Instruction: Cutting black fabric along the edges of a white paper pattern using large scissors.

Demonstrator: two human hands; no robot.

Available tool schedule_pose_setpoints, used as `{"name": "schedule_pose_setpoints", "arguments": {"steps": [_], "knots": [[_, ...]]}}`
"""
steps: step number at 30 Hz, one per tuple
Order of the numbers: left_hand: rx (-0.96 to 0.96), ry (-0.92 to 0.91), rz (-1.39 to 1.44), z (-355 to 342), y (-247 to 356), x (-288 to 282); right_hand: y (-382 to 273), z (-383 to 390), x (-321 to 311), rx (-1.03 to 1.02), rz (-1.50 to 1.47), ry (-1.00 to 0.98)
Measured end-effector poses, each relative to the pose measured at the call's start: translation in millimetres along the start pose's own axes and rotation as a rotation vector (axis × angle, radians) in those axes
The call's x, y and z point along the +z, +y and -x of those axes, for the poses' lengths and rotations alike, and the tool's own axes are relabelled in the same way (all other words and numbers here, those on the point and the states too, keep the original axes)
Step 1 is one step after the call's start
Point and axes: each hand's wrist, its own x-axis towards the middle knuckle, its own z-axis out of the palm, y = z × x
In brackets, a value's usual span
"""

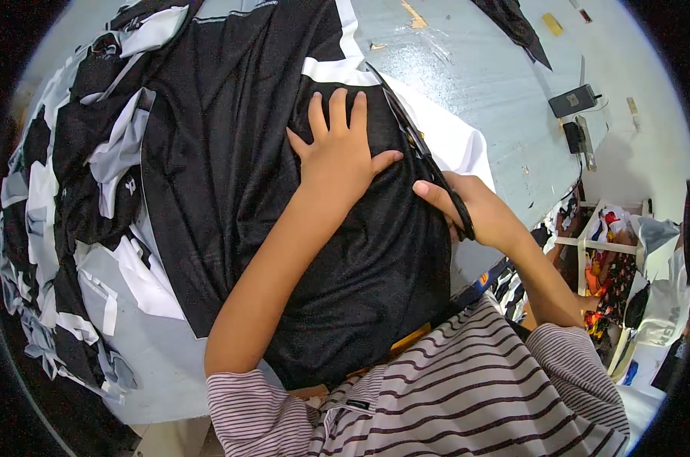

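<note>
A wide piece of black fabric is spread over the table and hangs toward my body. My left hand lies flat on it with the fingers spread, just below a white strip at its upper edge. My right hand grips a pair of black scissors by the handles. The blades point up and left along the right edge of the black fabric, their tip near the end of the white strip. White fabric lies beside and under the scissors.
Heaps of black, white and grey fabric pieces cover the left side of the table. A dark box-shaped device with a cable sits at the right edge. Bins of colourful cloth stand at the right. More black cloth lies far right.
</note>
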Motion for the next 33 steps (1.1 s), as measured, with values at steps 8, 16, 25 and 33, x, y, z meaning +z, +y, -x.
{"name": "schedule_pose_setpoints", "arguments": {"steps": [8, 16, 25, 33], "knots": [[-0.030, -0.022, -0.008, 3, 4, -1, 0, 3, -2, 0.029, -0.033, -0.011], [-0.019, -0.029, -0.015, -2, 6, -1, 9, -4, 1, 0.030, -0.019, 0.004], [0.113, -0.184, -0.012, -13, -9, -17, 52, 12, -39, -0.056, -0.128, -0.111], [0.373, -0.050, -0.095, 14, 53, -20, 123, 56, -57, 0.005, -0.433, -0.223]]}}
